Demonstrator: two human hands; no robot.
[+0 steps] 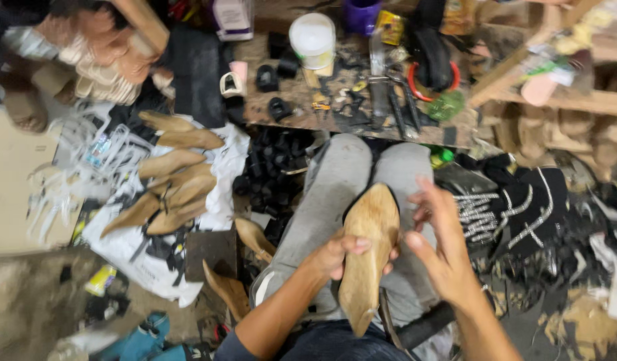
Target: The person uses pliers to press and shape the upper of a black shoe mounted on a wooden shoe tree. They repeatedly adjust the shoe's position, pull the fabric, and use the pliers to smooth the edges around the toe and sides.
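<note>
Two bare hands work over a wooden shoe last [365, 257] that rests lengthwise on the person's lap, on grey trousers [335, 194], its pointed toe toward the wearer and its broader heel end toward the table. The left hand [338, 256] grasps the last around its middle, thumb lying across the top face and fingers wrapped underneath on the far side. The right hand [439, 244] is released and holds nothing: its fingers are spread and slightly curled just beside the right edge of the last; whether the fingertips touch the wood cannot be told.

Ahead of the knees stands a low, dirty wooden table [288, 113] carrying a white lidded tub [313, 39], a purple cup [360, 13], dark metal tools [395, 100], small black heel pieces [267, 78] and a black object inside a red ring [432, 67]. To the person's left, on the floor, a heap of similar wooden lasts [171, 190] lies on white sheeting [221, 174], with pale strap-like pieces [87, 157] beyond them. Between that heap and the left knee sits a pile of black heel blocks [275, 160]. On the right, black material with white stitched bands [522, 207] lies spread out, and wooden shelving [576, 100] stands behind it.
</note>
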